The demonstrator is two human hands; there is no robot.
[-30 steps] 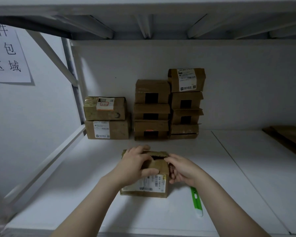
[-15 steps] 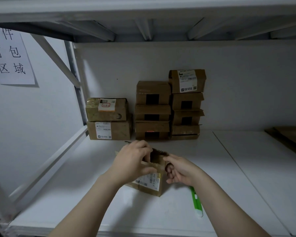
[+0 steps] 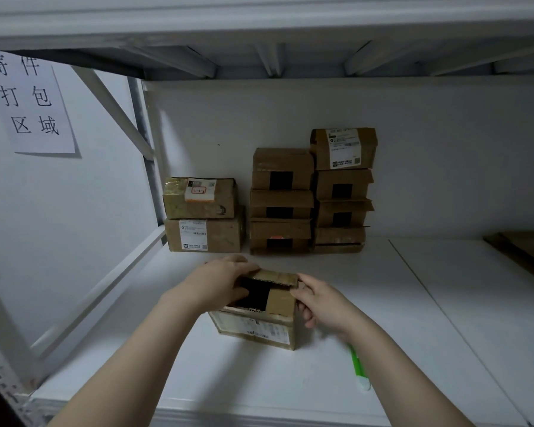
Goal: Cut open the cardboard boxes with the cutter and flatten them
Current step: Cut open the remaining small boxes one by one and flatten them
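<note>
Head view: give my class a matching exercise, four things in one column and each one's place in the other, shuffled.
1 cutter
2 paper sign
3 front box
4 flat cardboard

A on the left wall
B gripped by left hand and right hand
C on the shelf by the right forearm
D at the shelf's far right

Pairs: 1-C, 2-A, 3-B, 4-D

Boxes (image 3: pixel 282 167) — 9 stacked, 1 front box (image 3: pixel 256 329); cutter (image 3: pixel 356 362) x1; hands x2 — L (image 3: pixel 222 282), R (image 3: pixel 324 300); sign (image 3: pixel 31 103) x1.
</note>
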